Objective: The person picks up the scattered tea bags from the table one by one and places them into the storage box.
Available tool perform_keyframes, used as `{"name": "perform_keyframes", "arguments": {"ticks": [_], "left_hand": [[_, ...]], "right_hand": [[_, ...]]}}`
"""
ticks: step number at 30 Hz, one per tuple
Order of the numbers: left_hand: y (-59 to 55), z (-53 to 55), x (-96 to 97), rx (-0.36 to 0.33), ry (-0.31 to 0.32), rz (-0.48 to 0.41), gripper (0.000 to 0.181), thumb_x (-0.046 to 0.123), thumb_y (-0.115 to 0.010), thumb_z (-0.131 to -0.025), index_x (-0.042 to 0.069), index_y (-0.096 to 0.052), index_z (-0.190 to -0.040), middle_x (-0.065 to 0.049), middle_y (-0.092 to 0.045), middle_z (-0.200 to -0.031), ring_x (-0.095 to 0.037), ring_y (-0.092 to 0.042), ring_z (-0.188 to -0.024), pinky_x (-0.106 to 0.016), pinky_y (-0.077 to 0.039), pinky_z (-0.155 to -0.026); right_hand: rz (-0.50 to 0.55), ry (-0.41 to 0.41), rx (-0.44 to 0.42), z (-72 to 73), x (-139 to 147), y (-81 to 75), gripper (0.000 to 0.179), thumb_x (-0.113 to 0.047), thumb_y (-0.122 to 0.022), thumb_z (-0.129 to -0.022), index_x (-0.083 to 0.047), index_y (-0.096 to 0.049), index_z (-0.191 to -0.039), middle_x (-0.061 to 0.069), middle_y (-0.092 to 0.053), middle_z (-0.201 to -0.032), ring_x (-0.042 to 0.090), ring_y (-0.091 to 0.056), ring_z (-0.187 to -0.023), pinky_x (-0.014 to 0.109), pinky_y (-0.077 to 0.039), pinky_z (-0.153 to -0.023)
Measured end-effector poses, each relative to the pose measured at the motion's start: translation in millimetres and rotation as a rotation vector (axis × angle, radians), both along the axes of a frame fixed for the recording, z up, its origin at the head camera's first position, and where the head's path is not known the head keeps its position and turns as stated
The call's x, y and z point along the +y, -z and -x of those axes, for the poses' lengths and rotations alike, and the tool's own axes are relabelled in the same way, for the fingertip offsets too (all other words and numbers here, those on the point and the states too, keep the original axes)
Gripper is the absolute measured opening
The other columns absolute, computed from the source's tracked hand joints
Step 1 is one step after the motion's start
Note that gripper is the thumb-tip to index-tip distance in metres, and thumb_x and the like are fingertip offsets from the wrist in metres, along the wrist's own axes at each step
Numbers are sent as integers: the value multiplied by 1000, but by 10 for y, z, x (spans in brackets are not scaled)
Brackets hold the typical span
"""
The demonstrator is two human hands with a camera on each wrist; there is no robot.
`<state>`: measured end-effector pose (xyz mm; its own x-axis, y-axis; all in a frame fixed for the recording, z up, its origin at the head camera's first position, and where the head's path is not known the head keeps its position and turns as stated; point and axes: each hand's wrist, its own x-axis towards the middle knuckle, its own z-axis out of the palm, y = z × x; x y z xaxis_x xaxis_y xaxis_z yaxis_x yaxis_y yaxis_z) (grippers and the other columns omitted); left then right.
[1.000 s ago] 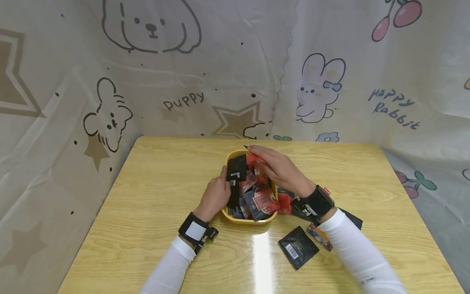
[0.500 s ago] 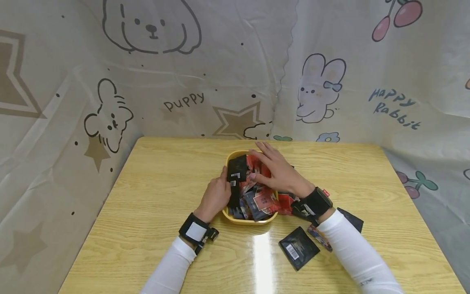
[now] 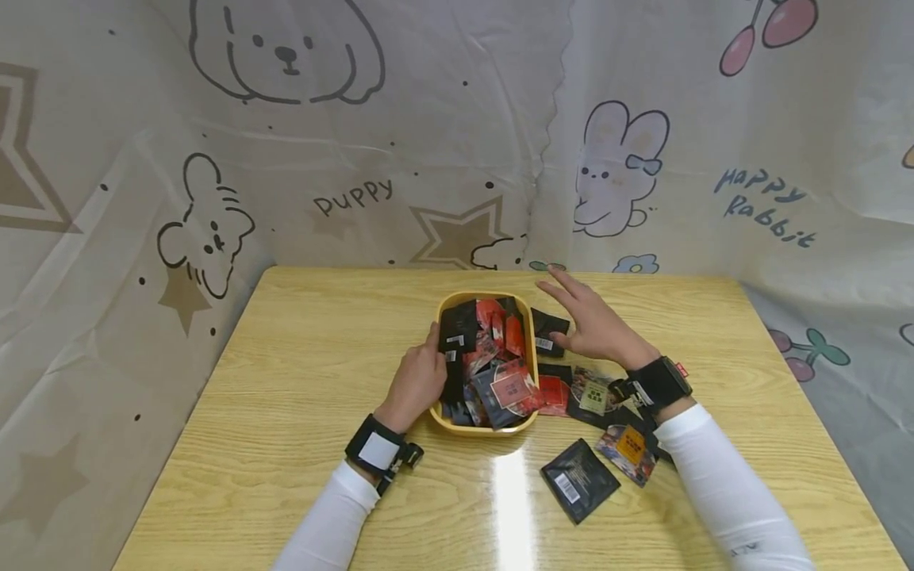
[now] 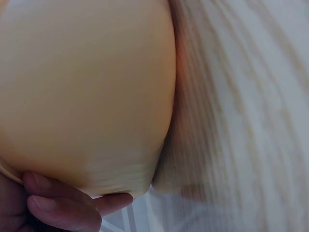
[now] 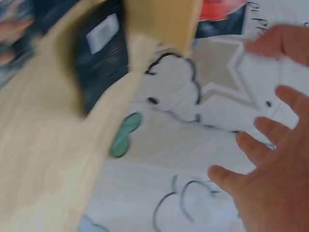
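A yellow plastic bin (image 3: 484, 431) filled with black, red and patterned sachets (image 3: 516, 388) stands in the middle of the table. My left hand (image 3: 416, 382) grips its left rim; in the left wrist view the fingers (image 4: 63, 212) lie against the outer wall of the bin (image 4: 87, 96). To the right of the bin, my right hand (image 3: 596, 327) is raised with its fingers spread, holding nothing. Below its thumb lies a black sachet (image 3: 548, 331) with a white barcode label, which the right wrist view also catches beside the bin.
More sachets lie on the table right of the bin: a red one (image 3: 553, 390), one with a green label (image 3: 594, 396), one with an orange label (image 3: 628, 452) and a black one (image 3: 580, 480) nearer the front. A printed cloth (image 3: 400, 143) hangs behind the table.
My right hand has lifted off the sachets at the bin's right side and moved right, uncovering the bin's right rim and the black sachet beside it. The left hand stays in place.
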<state>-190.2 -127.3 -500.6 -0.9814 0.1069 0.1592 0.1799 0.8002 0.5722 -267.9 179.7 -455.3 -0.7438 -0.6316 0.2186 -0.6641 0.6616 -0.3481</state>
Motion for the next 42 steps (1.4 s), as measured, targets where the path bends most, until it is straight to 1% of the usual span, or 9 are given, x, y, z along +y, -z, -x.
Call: {"name": "perform_keyframes", "arguments": {"ticks": [6,9,12,19,24,30,34,38,42], "left_hand": [[0,-5,4,3,-3,-13,54,8,-46,-97,-6,-32,-148,-27,-66,-101,-20,-58,-68,-37,-48,-59],[17,-11,19,3,2,-25,54,8,-46,-97,-6,-32,-148,-26,-66,-98,-19,-57,-65,-35,-47,-57],[15,-16,26,5,3,-29,54,7,-46,-97,-6,-32,-148,-25,-66,-92,-19,-55,-61,-33,-45,-54],[-13,-19,23,8,7,-40,54,7,-45,-97,-6,-32,-148,-21,-64,-84,-18,-53,-57,-31,-42,-50],[11,-18,14,4,0,-29,54,8,-45,-97,-6,-32,-148,-23,-66,-90,-18,-54,-61,-33,-44,-53],[27,-13,2,-2,-1,-29,55,8,-45,-98,-6,-31,-149,-24,-66,-90,-19,-55,-60,-33,-44,-51],[20,-6,-5,-14,-6,-29,55,9,-45,-98,-6,-31,-149,-21,-65,-87,-17,-54,-58,-30,-41,-49],[12,0,-10,-22,-8,-36,55,9,-45,-98,-6,-30,-149,-19,-63,-82,-17,-53,-55,-29,-41,-46],[9,9,-10,-13,4,-33,55,9,-45,-98,-7,-31,-148,-21,-65,-85,-17,-54,-57,-29,-41,-48]], "right_hand": [[-138,-25,-151,25,-6,297,94,-35,-80,-80,-7,-28,-153,20,-18,-158,42,-27,-139,61,-17,-110],[-168,-8,-222,45,-10,428,95,-39,-78,-81,-7,-26,-154,21,-21,-157,42,-29,-139,59,-22,-109],[-199,5,-253,60,-2,486,86,-39,-73,-86,-9,-30,-153,19,-25,-156,40,-31,-138,55,-29,-108],[-286,-10,-183,45,28,458,56,-13,-63,-92,-5,-46,-145,25,-33,-151,43,-42,-130,50,-42,-96],[-234,-10,-129,24,32,423,43,-9,-57,-96,-6,-53,-139,20,-51,-139,38,-55,-118,48,-46,-91],[-144,5,-13,37,119,269,42,1,-53,-97,-5,-54,-138,17,-63,-125,34,-62,-109,48,-47,-92],[-75,10,63,5,142,30,43,0,-49,-99,-6,-50,-142,17,-62,-126,34,-63,-106,47,-50,-87],[15,-33,156,-116,42,-298,42,-2,-50,-100,-7,-51,-141,16,-61,-128,32,-63,-107,46,-51,-86],[43,-117,239,-334,-178,-579,44,1,-51,-98,-8,-52,-141,13,-58,-134,31,-60,-114,45,-50,-88]]}}
